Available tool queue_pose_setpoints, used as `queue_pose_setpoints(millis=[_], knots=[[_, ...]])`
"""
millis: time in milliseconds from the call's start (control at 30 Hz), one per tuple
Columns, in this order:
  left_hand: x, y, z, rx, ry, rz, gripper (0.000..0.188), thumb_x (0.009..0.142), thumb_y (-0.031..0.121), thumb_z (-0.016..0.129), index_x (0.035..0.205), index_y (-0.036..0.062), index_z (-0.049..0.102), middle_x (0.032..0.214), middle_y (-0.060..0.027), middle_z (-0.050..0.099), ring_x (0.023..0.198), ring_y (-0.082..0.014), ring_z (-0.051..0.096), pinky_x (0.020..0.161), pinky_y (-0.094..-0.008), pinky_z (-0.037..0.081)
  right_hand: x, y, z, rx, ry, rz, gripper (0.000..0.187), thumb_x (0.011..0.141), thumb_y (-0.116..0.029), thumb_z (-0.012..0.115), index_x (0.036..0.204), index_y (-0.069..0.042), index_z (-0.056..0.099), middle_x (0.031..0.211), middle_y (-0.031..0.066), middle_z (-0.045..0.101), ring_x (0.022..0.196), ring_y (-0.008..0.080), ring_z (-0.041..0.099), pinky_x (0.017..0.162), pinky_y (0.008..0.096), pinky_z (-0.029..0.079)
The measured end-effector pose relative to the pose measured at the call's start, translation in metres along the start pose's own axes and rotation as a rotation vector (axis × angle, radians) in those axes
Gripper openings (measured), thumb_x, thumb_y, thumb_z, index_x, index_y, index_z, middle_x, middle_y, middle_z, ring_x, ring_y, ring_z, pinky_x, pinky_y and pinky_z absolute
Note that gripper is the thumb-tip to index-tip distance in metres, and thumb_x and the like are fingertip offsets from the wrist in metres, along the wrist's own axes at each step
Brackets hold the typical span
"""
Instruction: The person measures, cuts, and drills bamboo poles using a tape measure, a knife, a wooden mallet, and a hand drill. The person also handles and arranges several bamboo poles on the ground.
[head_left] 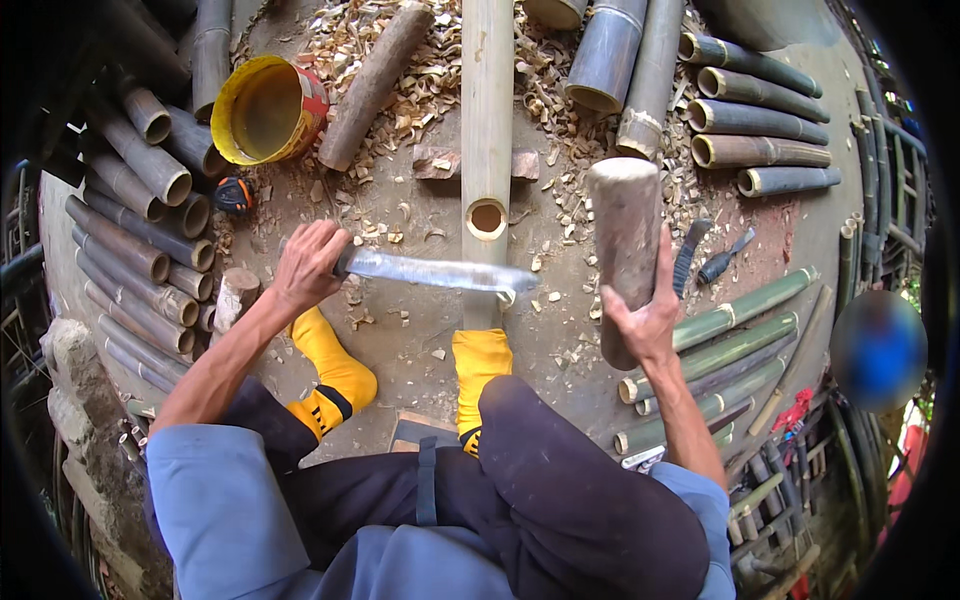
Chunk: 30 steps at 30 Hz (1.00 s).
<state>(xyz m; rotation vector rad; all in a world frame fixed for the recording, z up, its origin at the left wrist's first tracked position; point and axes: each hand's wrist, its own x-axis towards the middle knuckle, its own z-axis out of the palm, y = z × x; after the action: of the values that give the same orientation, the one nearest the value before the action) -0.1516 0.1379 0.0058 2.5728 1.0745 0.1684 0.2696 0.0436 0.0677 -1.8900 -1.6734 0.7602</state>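
Bamboo pole [487, 120]: pale, lying lengthwise on the dirt floor straight ahead of me, a round hole cut in its upper face, its near end pinned under my right foot in a yellow sock [479, 362].

Blade [440, 271]: long, flat, laid crosswise on the pole just below the hole, its edge touching the bamboo. My left hand [305, 268] is closed tight around the handle.

Wooden mallet [625, 245]: thick log club, upright, head raised to the right of the blade tip. My right hand [645, 318] is wrapped firmly about its lower shaft.

Support block [435, 162]: reddish piece under the pole, beyond the hole.

Surroundings: shavings [420, 80] strewn over the floor; yellow bucket [265, 110] on its side at upper left; grey bamboo tubes [130, 250] stacked left; green bamboo lengths [730, 330] right; two small tools [710, 255] beside them.

Hazards, as I judge them: a strike landing off the blade's back could twist the blade in my left grip. The pole is round and may roll under the foot, sending the edge toward the sock just below it. A split might run crooked into the hole. Loose shavings could let the foot slide.
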Motion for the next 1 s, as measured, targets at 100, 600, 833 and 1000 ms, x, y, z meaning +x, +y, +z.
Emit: queue_pose_setpoints(millis=[100,600,833,1000], knots=[[0.015,-0.014,0.005,0.085,-0.023,-0.082,0.027,0.067,0.005,0.064,0.090,0.0081,0.050,0.084,-0.0079,0.051,0.077,-0.0249,0.056,0.067,-0.0381,0.043,-0.020,0.013,0.021,0.053,-0.001,-0.261,0.098,0.069,-0.017,0.073,0.146,-0.011,0.013,0.109,0.0263,0.055,0.091,0.0347,0.063,0.072,0.0390,0.059],[0.080,0.121,0.022,-1.235,-0.119,-0.605,0.033,0.064,0.020,0.079,0.085,0.0061,0.058,0.068,0.0018,0.057,0.059,-0.0090,0.053,0.057,-0.0251,0.045,-0.068,-0.040,0.055,-0.108,-0.010,0.088,0.101,0.069,-0.035,0.076,0.147,-0.008,0.018,0.124,0.0233,0.045,0.114,0.0343,0.045,0.098,0.0476,0.037],[0.129,0.183,-0.007,-0.788,0.106,-0.198,0.078,0.072,0.030,0.074,0.134,0.0018,0.037,0.128,-0.0195,0.042,0.118,-0.0295,0.042,0.100,-0.0426,0.036,0.030,0.012,0.013,0.369,0.422,0.497,0.026,0.084,-0.020,0.057,0.100,-0.004,0.045,0.074,0.0028,0.051,0.057,0.0111,0.050,0.046,0.0284,0.044],[0.093,0.120,0.029,-0.827,0.088,-0.570,0.037,0.074,0.006,0.066,0.110,0.0023,0.056,0.103,-0.0104,0.055,0.089,-0.0204,0.057,0.078,-0.0331,0.049,0.121,0.150,-0.096,-0.275,0.413,0.525,0.037,0.078,-0.028,0.062,0.102,-0.001,0.051,0.084,0.0164,0.060,0.070,0.0292,0.060,0.065,0.0419,0.051]])
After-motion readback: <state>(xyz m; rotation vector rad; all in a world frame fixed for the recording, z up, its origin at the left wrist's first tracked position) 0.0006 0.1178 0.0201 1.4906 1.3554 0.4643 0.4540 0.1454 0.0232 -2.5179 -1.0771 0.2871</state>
